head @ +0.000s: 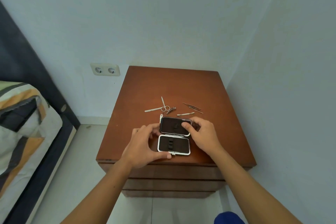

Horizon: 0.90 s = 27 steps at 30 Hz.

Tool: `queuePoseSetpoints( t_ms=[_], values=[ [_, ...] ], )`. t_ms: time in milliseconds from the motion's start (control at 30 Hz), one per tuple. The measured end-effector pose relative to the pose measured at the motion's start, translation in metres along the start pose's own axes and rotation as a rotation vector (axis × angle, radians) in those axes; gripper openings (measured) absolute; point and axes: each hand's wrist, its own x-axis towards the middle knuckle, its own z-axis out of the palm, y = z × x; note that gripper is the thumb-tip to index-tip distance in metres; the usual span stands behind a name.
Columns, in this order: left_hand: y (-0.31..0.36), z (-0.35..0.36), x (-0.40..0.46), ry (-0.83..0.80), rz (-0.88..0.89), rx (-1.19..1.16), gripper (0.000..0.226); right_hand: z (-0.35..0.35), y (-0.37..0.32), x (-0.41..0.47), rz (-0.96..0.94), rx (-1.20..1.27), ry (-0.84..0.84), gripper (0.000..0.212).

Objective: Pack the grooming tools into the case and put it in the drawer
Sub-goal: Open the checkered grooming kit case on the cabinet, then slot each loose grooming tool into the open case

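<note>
Head view: both hands, left hand and right hand, grip the open case at frame centre; tools lie above it.

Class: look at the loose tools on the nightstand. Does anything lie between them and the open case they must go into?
Nothing visible does. The scissors, tweezers and the other tools lie on bare wood just beyond the open case; only the left hand and right hand hold its sides.

No readable text

No lettering, label, brand, number or sign can be read on anything shown in the view.
</note>
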Motion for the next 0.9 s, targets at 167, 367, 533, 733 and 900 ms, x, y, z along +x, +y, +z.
queuePoseSetpoints(
  t_ms=[167, 367, 533, 733, 900],
  values=[
    [-0.010, 0.001, -0.007, 0.017, 0.078, -0.025, 0.079, -0.005, 0.004, -0.020, 0.007, -0.029, -0.009, 0.012],
    [-0.010, 0.001, -0.013, 0.088, 0.086, -0.015, 0.058, -0.009, 0.013, -0.045, -0.018, -0.187, 0.085, 0.015],
    [-0.009, 0.004, -0.023, 0.164, 0.089, 0.161, 0.055, -0.017, 0.013, -0.065, 0.006, -0.245, 0.076, 0.018],
    [-0.002, -0.003, -0.035, 0.104, 0.109, 0.201, 0.060, -0.029, 0.007, -0.087, -0.003, -0.180, -0.048, 0.023],
    [0.000, -0.007, -0.038, 0.013, 0.071, 0.210, 0.102, -0.026, 0.000, -0.100, -0.021, -0.127, -0.094, 0.052]
  ],
)
